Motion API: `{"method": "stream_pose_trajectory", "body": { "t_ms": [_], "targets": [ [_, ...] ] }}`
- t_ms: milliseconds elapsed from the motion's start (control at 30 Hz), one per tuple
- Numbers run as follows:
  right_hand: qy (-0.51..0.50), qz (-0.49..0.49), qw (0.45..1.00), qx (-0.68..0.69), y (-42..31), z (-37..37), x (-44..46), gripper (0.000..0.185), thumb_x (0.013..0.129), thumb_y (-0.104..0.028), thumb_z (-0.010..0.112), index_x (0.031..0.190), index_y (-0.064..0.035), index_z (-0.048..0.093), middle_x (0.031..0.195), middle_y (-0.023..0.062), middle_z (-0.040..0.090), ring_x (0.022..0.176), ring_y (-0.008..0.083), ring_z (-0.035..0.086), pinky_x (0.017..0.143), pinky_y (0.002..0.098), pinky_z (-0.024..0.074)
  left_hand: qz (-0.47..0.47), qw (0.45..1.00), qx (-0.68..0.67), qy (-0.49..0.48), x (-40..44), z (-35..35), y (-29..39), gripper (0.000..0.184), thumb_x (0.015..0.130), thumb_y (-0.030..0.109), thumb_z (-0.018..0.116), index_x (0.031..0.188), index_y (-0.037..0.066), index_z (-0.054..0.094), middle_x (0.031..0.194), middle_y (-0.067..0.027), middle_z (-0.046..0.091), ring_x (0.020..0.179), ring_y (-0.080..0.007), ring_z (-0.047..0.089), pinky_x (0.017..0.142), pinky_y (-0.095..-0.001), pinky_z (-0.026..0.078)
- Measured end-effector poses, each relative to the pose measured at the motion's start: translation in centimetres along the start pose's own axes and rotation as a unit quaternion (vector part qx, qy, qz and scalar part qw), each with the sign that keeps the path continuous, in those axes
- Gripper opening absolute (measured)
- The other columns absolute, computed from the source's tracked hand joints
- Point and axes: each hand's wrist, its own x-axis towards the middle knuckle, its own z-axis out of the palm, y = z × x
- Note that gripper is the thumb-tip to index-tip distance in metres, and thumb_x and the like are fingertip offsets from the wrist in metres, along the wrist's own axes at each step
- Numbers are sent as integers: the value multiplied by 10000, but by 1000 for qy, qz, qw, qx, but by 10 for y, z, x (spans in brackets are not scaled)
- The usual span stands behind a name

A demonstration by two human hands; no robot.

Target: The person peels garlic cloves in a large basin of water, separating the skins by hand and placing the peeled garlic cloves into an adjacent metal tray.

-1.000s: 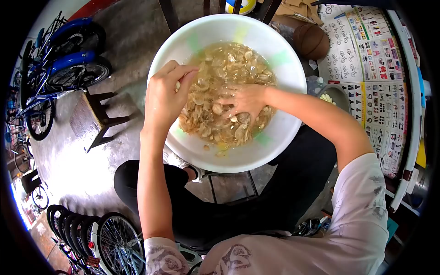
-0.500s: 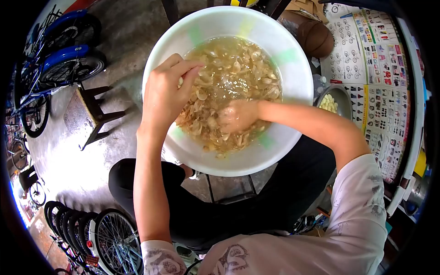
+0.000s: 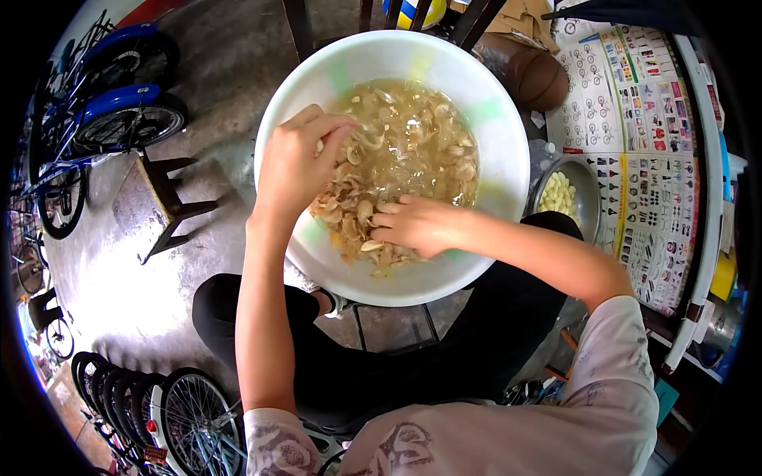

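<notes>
A large white basin (image 3: 274,170) holds cloudy water with garlic skins (image 3: 341,202) and some pale cloves floating in it. Over the basin's left side, my left hand (image 3: 305,155) is curled closed, and a bit of a pale garlic clove (image 3: 320,146) shows between its fingers. My right hand (image 3: 417,226) reaches in from the right, with its fingers stretched and slightly apart on the wet skins near the basin's front. A loose clove (image 3: 371,246) lies by its fingertips.
A metal bowl (image 3: 591,194) of peeled garlic cloves (image 3: 558,194) stands right of the basin, by a printed sheet (image 3: 659,182). A wooden stool (image 3: 155,198) and several bicycles (image 3: 119,119) are on the left. Chair bars (image 3: 298,28) rise behind the basin.
My right hand has come up out of the water, its fingers now visible on the skins. My left hand stays closed over the basin's left side. The view has shifted slightly.
</notes>
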Motion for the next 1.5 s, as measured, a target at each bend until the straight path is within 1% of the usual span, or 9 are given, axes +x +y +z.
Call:
{"method": "stream_pose_trajectory", "body": {
  "t_ms": [367,400,667,767,867,1000,1133,1267,1500],
  "targets": [
    [69,68,995,-8,3,-23,33,288,877,-88,585,1157,-76,654,1278,140,560,1184,332,566,974,454,474,-10,1000,13,10,-3,-8,6,141,897,70,671,1012,33,743,747,-108,565,603,-229,508,587,-343,419],
    [186,68,980,14,14,15,46,195,891,-105,543,1041,-31,643,1148,161,615,1141,344,593,921,453,508,-21,1000,23,1,-3,-10,9,139,894,84,671,1005,53,750,786,-114,607,638,-268,567,612,-360,454],
    [181,144,960,158,-2,-21,25,136,903,-58,530,954,-5,645,1007,163,691,901,333,683,723,451,560,-26,999,4,-20,-6,-17,14,135,906,89,649,997,47,741,867,-141,663,736,-335,649,671,-396,499],
    [27,290,950,113,3,-28,9,145,899,-36,533,1001,-3,631,910,165,696,824,366,683,688,460,554,-17,1000,8,-24,-5,-15,10,148,917,86,632,1015,32,729,886,-149,664,763,-345,645,696,-397,499],
    [189,269,936,129,19,1,2,197,892,-17,535,1077,0,600,766,148,677,717,376,674,653,444,553,-5,1000,-9,-10,-5,-10,8,143,932,55,618,1027,-1,710,791,-141,592,655,-274,542,632,-357,435],
    [2,240,954,177,-5,-37,3,411,776,92,618,1178,16,568,1305,149,450,1165,300,547,901,374,556,-12,999,-11,-36,-5,-3,8,149,939,63,611,1033,-9,703,817,-155,620,703,-301,585,672,-366,458],
    [76,129,982,115,9,-38,-4,623,726,188,552,1312,-24,574,1236,121,563,1180,289,562,1038,344,514,-9,998,5,-56,-6,-2,10,150,927,81,608,1019,28,714,944,-157,689,823,-361,663,737,-406,508],
    [78,183,947,251,39,-78,-18,676,699,62,764,1324,-128,593,1410,67,540,1327,304,492,1150,406,416,-21,997,14,-67,-7,-5,13,149,926,85,611,1018,31,715,948,-153,693,827,-363,663,742,-405,509],
    [243,363,896,-84,86,-6,-28,1023,649,-320,887,1521,-227,360,1631,92,192,1477,345,266,1194,498,288,0,998,6,-56,-12,-6,14,149,932,77,613,1025,16,712,898,-153,673,793,-327,648,725,-385,495]
  ]
}}
